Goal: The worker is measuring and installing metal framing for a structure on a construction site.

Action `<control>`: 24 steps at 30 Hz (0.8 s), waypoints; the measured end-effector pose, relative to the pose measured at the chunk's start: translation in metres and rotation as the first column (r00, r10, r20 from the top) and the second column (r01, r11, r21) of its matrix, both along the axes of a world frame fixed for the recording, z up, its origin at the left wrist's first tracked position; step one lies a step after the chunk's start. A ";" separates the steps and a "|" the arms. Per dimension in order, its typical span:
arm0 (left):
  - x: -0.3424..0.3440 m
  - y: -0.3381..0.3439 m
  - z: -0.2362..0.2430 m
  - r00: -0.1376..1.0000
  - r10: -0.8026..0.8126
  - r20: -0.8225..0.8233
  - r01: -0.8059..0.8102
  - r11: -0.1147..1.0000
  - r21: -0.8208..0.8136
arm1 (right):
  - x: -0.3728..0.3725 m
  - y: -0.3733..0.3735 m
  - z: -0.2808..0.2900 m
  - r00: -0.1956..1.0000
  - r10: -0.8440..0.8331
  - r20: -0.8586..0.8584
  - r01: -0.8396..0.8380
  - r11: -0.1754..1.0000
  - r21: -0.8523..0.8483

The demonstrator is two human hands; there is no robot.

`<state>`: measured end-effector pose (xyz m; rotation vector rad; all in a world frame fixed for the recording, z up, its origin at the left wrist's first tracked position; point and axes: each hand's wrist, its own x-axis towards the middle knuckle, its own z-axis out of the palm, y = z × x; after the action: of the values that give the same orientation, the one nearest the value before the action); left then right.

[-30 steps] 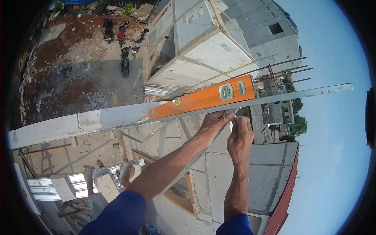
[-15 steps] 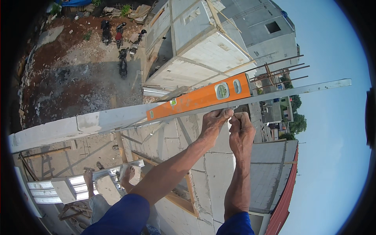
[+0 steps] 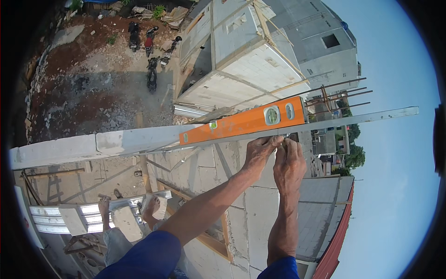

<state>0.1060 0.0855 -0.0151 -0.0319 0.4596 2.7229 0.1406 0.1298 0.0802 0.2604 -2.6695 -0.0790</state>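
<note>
An orange spirit level (image 3: pixel 246 122) with several clear vials lies along a long straight metal bar (image 3: pixel 371 116). The bar runs from the top of a pale block wall (image 3: pixel 121 140) out to the right, past the wall's end. Just beneath the bar, my left hand (image 3: pixel 260 156) is closed, thumb and fingers pinched together close to its lower edge. Right beside it my right hand (image 3: pixel 289 162) is closed too, its fingertips meeting the left ones. Something small and shiny shows at the fingertips, but the fingers hide most of it.
My bare feet (image 3: pixel 151 205) are high up, on pale blocks and a ribbed metal plank (image 3: pixel 51 218). A wooden frame (image 3: pixel 216 244) sits in the block wall below. Rusty rods (image 3: pixel 344 95) stick out beyond the level. Motorcycles (image 3: pixel 152 74) stand on the ground far below.
The whole view has turned slightly, so the level, the bar and the buildings appear a little lower and to the right. Both hands stay pinched together beneath the bar.
</note>
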 end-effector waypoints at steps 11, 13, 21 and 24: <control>0.000 -0.001 0.004 0.997 0.069 0.041 -0.071 0.996 0.048 | -0.006 0.005 -0.014 0.992 0.029 -0.119 -0.019 0.997 0.079; -0.003 -0.002 -0.001 0.998 0.062 0.021 -0.063 0.996 0.063 | -0.011 0.007 -0.020 0.988 0.098 -0.121 -0.126 0.959 -0.252; 0.032 -0.033 -0.046 0.991 -0.008 -0.130 -0.045 0.913 -0.405 | -0.022 0.009 -0.027 0.992 0.069 -0.110 -0.101 0.942 -0.321; 0.056 -0.054 -0.091 0.978 -0.148 -0.145 0.053 0.854 -0.517 | -0.021 0.011 -0.027 0.996 0.047 -0.079 -0.073 0.923 -0.379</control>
<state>0.1619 0.0314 -0.1065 0.0966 1.1949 2.4304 0.1197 0.1407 0.0528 0.2072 -2.5379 0.4407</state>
